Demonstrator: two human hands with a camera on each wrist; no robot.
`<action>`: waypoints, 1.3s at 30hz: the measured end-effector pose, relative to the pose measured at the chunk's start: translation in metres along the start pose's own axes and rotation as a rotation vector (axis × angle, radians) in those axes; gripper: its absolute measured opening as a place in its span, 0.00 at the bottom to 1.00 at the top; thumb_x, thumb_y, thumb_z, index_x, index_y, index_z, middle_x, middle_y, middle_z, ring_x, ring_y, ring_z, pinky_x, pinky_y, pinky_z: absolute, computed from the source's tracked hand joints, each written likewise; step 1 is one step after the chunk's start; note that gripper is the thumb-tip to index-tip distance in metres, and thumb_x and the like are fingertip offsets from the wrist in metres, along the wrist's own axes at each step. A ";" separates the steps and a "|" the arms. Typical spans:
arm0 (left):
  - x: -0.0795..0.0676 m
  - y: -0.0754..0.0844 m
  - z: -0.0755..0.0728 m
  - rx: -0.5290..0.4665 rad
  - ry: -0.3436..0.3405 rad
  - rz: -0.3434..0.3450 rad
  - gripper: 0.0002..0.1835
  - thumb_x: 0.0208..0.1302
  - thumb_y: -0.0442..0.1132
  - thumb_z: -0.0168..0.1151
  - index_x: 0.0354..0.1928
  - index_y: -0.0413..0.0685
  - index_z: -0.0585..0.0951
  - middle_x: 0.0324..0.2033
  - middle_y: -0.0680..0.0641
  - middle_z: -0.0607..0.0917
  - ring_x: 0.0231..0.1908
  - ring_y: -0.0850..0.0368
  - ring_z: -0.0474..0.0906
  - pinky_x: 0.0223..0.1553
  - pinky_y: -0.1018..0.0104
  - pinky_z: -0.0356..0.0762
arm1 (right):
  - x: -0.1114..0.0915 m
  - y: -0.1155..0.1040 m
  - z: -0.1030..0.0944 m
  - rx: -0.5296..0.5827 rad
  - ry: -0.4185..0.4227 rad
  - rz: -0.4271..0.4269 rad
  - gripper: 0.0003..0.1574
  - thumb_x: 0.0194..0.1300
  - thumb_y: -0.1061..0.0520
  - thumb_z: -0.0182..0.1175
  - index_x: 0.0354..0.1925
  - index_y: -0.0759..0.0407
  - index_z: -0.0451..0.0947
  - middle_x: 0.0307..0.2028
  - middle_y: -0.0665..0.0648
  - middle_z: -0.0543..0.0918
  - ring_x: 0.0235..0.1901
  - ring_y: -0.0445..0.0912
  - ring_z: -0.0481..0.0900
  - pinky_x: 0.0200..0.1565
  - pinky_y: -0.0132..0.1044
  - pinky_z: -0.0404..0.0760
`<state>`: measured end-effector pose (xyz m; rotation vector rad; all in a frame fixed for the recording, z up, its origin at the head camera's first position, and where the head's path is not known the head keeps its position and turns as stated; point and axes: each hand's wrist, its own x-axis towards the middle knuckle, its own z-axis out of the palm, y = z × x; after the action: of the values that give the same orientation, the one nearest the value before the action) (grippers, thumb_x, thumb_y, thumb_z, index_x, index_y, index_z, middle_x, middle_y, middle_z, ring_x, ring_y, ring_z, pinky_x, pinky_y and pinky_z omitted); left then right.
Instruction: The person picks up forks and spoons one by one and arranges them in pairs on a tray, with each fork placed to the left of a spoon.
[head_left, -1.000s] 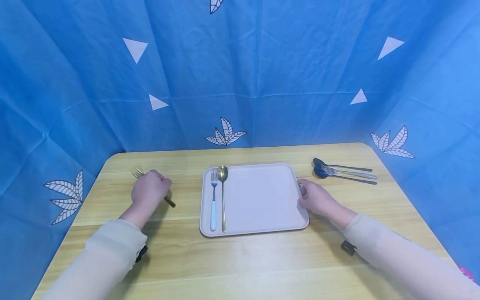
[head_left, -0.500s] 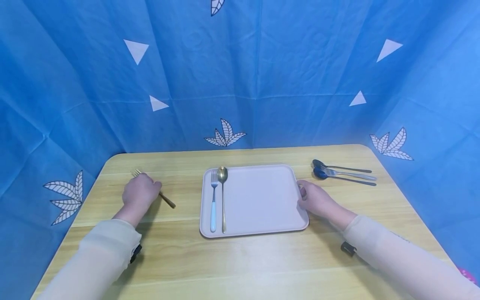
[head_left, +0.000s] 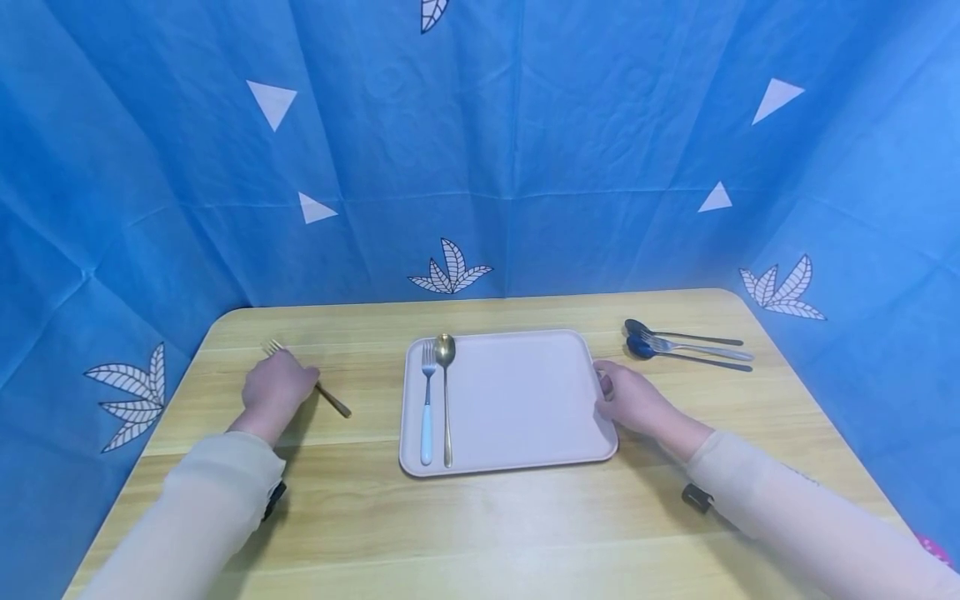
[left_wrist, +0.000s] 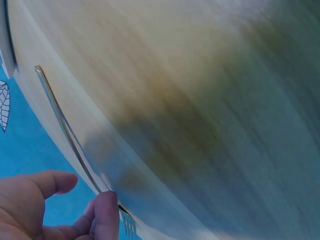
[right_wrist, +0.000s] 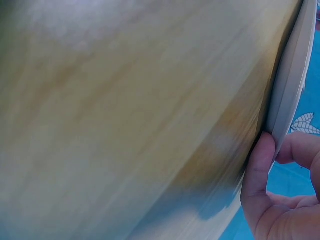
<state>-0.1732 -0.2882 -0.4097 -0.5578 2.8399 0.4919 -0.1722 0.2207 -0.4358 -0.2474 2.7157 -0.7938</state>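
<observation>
On the left of the table lies a gold fork [head_left: 333, 401], its tines pointing to the far left. My left hand [head_left: 277, 385] is over the middle of it. The left wrist view shows the thumb [left_wrist: 64, 182] apart from the bent fingers, one fingertip at the fork [left_wrist: 66, 127] near its tines. My right hand [head_left: 637, 400] pinches the right edge of a pale rectangular tray [head_left: 525, 400] between thumb and finger. A light-blue-handled fork [head_left: 427, 417] and a gold spoon [head_left: 446, 350] lie side by side along the tray's left part.
At the right rear of the wooden table [head_left: 480, 533] lie a dark spoon [head_left: 636, 327], a silver fork [head_left: 705, 347] and a blue-bowled spoon [head_left: 640, 346], close together. A blue patterned curtain [head_left: 480, 150] hangs around the back and sides.
My left hand has shifted left along the gold fork, showing more of its handle, and then nearly stopped. Fork, tray and right hand look unmoved.
</observation>
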 end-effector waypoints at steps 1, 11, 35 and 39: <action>0.001 0.000 0.001 0.000 -0.003 -0.002 0.19 0.70 0.49 0.51 0.28 0.39 0.72 0.19 0.43 0.72 0.19 0.50 0.70 0.20 0.59 0.69 | 0.000 0.000 0.000 0.000 0.000 -0.002 0.47 0.54 0.67 0.64 0.70 0.73 0.59 0.41 0.61 0.81 0.30 0.46 0.77 0.33 0.39 0.79; 0.008 -0.002 0.002 -0.018 0.000 0.005 0.18 0.66 0.45 0.51 0.22 0.41 0.75 0.23 0.39 0.77 0.23 0.46 0.74 0.21 0.58 0.72 | -0.002 -0.001 0.001 0.008 0.000 0.009 0.47 0.54 0.67 0.64 0.70 0.72 0.59 0.41 0.61 0.81 0.29 0.46 0.77 0.33 0.38 0.78; 0.016 0.000 0.001 0.010 0.016 -0.013 0.17 0.64 0.41 0.51 0.29 0.32 0.79 0.28 0.32 0.80 0.27 0.42 0.75 0.23 0.56 0.74 | -0.001 -0.001 -0.002 0.010 -0.004 0.001 0.47 0.54 0.67 0.64 0.70 0.74 0.58 0.41 0.62 0.81 0.28 0.46 0.76 0.32 0.38 0.77; 0.014 -0.001 0.000 0.017 0.010 0.020 0.17 0.64 0.41 0.52 0.24 0.36 0.78 0.26 0.34 0.80 0.26 0.43 0.75 0.24 0.56 0.74 | -0.002 -0.001 -0.001 0.004 -0.002 -0.002 0.47 0.54 0.67 0.64 0.70 0.73 0.59 0.41 0.61 0.81 0.29 0.46 0.76 0.32 0.39 0.77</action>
<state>-0.1859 -0.2935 -0.4132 -0.5315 2.8591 0.4697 -0.1710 0.2208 -0.4336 -0.2500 2.7123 -0.7988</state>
